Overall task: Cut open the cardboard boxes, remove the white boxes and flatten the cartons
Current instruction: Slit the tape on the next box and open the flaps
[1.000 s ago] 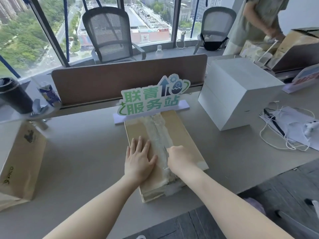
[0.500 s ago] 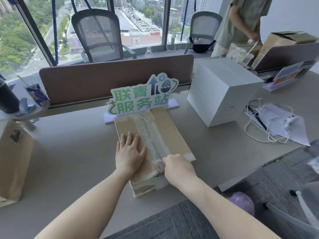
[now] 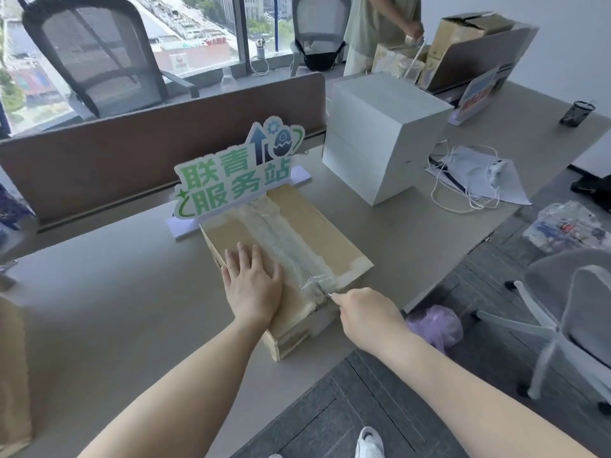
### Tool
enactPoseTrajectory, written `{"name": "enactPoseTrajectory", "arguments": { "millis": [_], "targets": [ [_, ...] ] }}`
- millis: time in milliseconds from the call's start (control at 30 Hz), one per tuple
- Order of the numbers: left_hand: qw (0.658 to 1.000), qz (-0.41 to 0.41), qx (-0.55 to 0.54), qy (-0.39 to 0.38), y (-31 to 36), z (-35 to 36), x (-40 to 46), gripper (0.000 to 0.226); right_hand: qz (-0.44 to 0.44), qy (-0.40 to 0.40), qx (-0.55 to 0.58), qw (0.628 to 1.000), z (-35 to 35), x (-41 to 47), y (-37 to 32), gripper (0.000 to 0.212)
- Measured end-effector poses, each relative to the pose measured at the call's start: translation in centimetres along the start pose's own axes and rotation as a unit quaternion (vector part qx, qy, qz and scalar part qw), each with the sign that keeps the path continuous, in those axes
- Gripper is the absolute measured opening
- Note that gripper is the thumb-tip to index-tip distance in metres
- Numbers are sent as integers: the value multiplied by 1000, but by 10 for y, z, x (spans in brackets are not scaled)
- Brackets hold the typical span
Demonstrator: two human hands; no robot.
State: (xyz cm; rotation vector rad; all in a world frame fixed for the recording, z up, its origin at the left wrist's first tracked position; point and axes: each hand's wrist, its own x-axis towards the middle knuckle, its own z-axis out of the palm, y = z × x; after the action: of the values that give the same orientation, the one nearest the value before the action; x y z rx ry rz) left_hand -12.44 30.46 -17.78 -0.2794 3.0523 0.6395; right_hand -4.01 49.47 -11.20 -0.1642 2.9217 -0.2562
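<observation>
A flat brown cardboard box (image 3: 334,241) lies on the grey desk, its top seam covered by crinkled clear tape (image 3: 291,239). My left hand (image 3: 253,284) presses flat on the box's left flap, fingers straight. My right hand (image 3: 367,317) grips a small cutter; only its thin blade tip (image 3: 330,294) shows, at the near end of the taped seam. A stack of white boxes (image 3: 380,133) stands at the back right of the desk.
A green-and-white sign (image 3: 238,170) stands right behind the box, against a brown divider (image 3: 148,150). White cables and papers (image 3: 472,176) lie to the right. A brown paper bag (image 3: 13,375) stands at the left edge. Another person (image 3: 380,24) works on cartons at the far desk.
My right hand has drawn the blade toward me along the taped seam, from mid-box to its near end. My left hand stays pressed on the left flap.
</observation>
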Motion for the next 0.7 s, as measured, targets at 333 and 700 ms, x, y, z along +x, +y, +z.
{"name": "enactPoseTrajectory", "arguments": {
  "millis": [333,700],
  "targets": [
    [994,75,68,-28,0,-7,-13,64,202,103,332,916,25,-30,11,22],
    [991,105,76,-33,3,-6,-22,63,240,129,489,829,40,-30,-24,37]
  ]
}}
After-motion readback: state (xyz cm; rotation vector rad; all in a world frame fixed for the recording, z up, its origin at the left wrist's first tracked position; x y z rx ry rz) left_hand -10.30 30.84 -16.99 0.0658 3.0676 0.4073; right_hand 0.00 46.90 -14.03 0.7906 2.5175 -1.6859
